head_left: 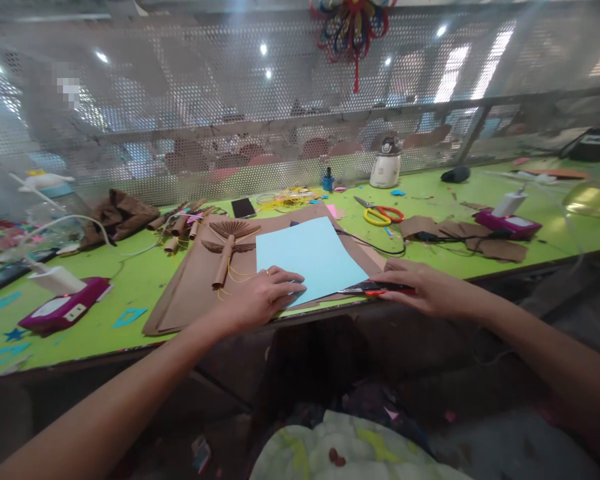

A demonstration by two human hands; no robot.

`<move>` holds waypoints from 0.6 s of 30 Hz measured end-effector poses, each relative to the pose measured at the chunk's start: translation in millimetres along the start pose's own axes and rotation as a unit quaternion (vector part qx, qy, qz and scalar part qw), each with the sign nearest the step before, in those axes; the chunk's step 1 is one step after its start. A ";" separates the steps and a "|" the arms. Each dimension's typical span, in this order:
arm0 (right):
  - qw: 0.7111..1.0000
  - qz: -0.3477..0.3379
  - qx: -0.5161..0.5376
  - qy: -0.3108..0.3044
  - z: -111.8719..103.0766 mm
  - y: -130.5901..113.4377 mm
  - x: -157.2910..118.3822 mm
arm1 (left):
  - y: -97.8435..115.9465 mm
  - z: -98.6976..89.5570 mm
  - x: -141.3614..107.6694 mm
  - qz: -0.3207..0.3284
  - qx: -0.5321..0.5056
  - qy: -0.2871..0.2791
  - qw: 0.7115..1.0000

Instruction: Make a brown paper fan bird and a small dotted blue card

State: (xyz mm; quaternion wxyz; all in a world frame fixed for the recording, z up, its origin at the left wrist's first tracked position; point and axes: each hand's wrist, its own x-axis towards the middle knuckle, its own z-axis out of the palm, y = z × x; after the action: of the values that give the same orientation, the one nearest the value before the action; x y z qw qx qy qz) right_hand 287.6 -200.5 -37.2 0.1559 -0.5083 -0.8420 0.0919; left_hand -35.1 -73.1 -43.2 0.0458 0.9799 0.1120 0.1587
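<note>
A light blue sheet of paper [307,257] lies on a stack of brown paper [180,300] at the table's front edge. My left hand [270,293] rests on the sheet's lower left corner, fingers bent together; whether they pinch it is unclear. At the sheet's lower right corner, my right hand [415,287] is closed around a dark and red tool [375,288], whose thin metal end reaches the sheet's edge. Left of the sheet, a dragonfly-like shape of folded brown paper [225,257] with yellow strings lies on the brown paper.
Yellow and red scissors [377,212] lie behind the sheet. A white bottle [385,167] and a small blue bottle [327,179] stand near the mesh screen. Purple power blocks [65,307] sit at both sides. Brown paper rolls [175,233] are at the back left.
</note>
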 end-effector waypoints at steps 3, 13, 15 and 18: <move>1.000 0.004 0.014 0.007 1.7 0.0 -1.5 | 2.0 -1.3 0.7 -0.009 -0.004 -0.003 1.000; 0.999 -0.005 0.044 0.025 0.8 -0.8 -2.6 | -1.0 0.9 -0.1 -0.004 -0.012 0.006 1.000; 0.999 -0.015 0.040 0.015 2.7 0.6 3.8 | -0.6 0.4 0.0 -0.005 -0.012 0.003 1.000; 0.999 -0.031 0.035 0.009 4.7 1.5 9.6 | 1.4 -1.4 -0.3 -0.010 -0.014 -0.001 1.000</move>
State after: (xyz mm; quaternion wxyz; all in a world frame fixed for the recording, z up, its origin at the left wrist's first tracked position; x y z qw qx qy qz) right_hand 283.0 -191.3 -40.4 0.1839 -0.4771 -0.8520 0.1121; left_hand -35.5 -74.5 -41.9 0.0613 0.9781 0.1195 0.1592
